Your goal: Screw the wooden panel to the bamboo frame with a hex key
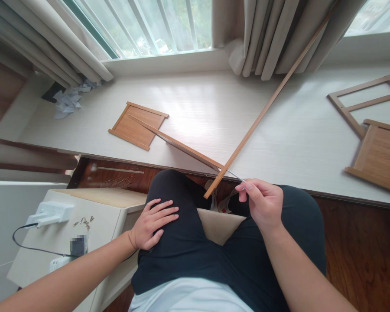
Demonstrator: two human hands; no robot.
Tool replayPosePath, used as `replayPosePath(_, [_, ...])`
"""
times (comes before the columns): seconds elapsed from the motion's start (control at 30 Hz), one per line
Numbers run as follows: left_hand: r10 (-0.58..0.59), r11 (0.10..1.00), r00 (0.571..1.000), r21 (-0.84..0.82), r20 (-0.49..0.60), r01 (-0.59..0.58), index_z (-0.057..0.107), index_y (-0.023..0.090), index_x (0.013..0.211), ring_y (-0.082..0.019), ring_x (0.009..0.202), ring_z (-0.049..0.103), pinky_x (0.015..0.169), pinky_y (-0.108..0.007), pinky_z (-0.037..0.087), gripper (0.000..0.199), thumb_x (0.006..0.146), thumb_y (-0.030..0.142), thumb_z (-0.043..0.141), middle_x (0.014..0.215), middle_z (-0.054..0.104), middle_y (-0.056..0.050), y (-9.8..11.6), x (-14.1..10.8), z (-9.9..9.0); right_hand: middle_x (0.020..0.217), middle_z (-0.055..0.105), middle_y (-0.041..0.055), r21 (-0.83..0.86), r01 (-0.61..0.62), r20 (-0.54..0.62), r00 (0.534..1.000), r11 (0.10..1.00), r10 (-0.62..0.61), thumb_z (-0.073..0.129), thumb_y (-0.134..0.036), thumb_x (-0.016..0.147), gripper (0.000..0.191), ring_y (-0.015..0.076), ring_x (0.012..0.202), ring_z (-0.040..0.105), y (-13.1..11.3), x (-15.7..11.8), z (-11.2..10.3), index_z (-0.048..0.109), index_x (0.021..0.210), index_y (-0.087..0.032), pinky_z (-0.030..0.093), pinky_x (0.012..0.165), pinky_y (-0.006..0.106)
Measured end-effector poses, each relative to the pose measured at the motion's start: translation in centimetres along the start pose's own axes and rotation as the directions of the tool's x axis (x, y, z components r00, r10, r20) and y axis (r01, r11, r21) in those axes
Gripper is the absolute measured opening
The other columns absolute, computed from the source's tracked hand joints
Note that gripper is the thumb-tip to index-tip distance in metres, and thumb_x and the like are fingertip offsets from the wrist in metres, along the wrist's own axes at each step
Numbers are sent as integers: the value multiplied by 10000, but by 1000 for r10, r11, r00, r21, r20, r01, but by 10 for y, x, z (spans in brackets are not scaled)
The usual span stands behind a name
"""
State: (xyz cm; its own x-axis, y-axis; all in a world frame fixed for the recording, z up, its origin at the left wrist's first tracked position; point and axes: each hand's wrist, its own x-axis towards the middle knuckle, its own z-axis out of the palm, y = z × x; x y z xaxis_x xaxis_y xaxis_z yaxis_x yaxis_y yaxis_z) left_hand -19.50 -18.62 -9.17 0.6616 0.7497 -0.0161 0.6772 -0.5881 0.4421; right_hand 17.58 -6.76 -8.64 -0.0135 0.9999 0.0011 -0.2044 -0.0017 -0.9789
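Observation:
My right hand (265, 203) is pinched around a thin silver hex key (236, 175), whose far end meets the spot where two wooden parts join. One part is a long wooden strip (256, 123), slanting from above my lap up to the curtain at the upper right. The other is a wooden panel seen edge-on (182, 147), reaching left over the white ledge; its lower side is mostly hidden. Resting flat on my thigh, fingers spread, my left hand (154, 223) holds nothing. Beyond that panel, a small wooden panel with side rails (138, 125) lies flat.
A white ledge (195, 93) runs below the window. On its right lie an open wooden frame (347, 115) and another wooden panel (381, 154). Left of me, a cabinet (104, 216) bears several screws (84, 222), a power strip (53, 212) and a cable. Paper scraps (66, 102) lie far left.

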Motion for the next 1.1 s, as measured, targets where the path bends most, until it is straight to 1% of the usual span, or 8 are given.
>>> replayPosePath(0.17, [-19, 1000, 1000, -9, 19, 20, 550, 291, 1506, -291, 1499, 458, 1266, -497, 206, 591, 924, 341, 458, 1522, 614, -43, 0, -2, 1, 564, 654, 11, 26, -43, 16, 999, 999, 43, 724, -353, 945, 227, 151, 497, 584, -1, 1, 0, 832, 808, -208, 479, 499, 279])
replayPosePath(0.33, [-27, 1000, 999, -6, 31, 27, 558, 288, 1505, -294, 1497, 460, 1266, -510, 204, 579, 940, 355, 447, 1520, 616, -46, 0, -2, 1, 600, 676, 19, 71, -75, 72, 995, 995, 70, 724, -376, 950, 234, 149, 519, 589, 0, 2, -2, 833, 828, -208, 478, 505, 275])
replayPosePath(0.5, [-20, 1000, 1000, -2, 23, 20, 568, 280, 1494, -291, 1496, 460, 1259, -516, 210, 568, 947, 353, 434, 1515, 620, -50, 0, -1, 0, 652, 692, 26, 69, -65, 107, 993, 996, 57, 695, -378, 977, 238, 139, 541, 580, 3, 4, -5, 831, 885, -207, 465, 512, 267])
replayPosePath(0.63, [-17, 1000, 1000, -9, 18, 17, 552, 289, 1503, -289, 1492, 467, 1266, -498, 200, 582, 933, 347, 449, 1514, 622, -45, 0, -1, 0, 678, 689, 40, 41, -41, 108, 993, 998, 37, 611, -430, 1022, 334, 149, 554, 583, 6, 5, -7, 817, 915, -190, 462, 495, 271])
replayPosePath(0.8, [-19, 1000, 1000, -9, 18, 19, 557, 288, 1500, -295, 1491, 468, 1261, -501, 207, 577, 935, 348, 450, 1516, 619, -49, -1, -2, 1, 785, 705, 24, -87, 90, 74, 994, 992, -84, 650, -320, 1007, 182, 149, 626, 629, 8, 4, -7, 778, 1099, -230, 518, 537, 272])
replayPosePath(0.87, [-18, 1000, 1000, -9, 15, 18, 557, 285, 1502, -294, 1492, 466, 1261, -502, 207, 578, 939, 349, 448, 1516, 620, -49, -1, -2, 1, 867, 715, 35, -142, 167, 61, 985, 976, -160, 667, -270, 990, 190, 164, 701, 663, 9, 4, -7, 758, 1157, -249, 535, 558, 279])
replayPosePath(0.93, [-23, 1000, 1000, -13, 17, 24, 561, 288, 1502, -294, 1492, 466, 1265, -502, 206, 575, 943, 358, 447, 1517, 619, -47, -1, -2, 1, 931, 712, 50, -190, 254, 57, 967, 948, -248, 683, -232, 970, 218, 179, 756, 673, 9, 4, -7, 748, 1176, -261, 545, 576, 296])
replayPosePath(1.1, [-24, 1000, 1000, -13, 13, 24, 565, 286, 1502, -297, 1492, 464, 1264, -511, 210, 570, 951, 361, 440, 1517, 619, -49, 0, -2, 1, 1000, 704, 70, -268, 449, 120, 893, 852, -433, 699, -145, 929, 314, 187, 773, 660, 5, 8, -6, 727, 1211, -279, 547, 577, 318])
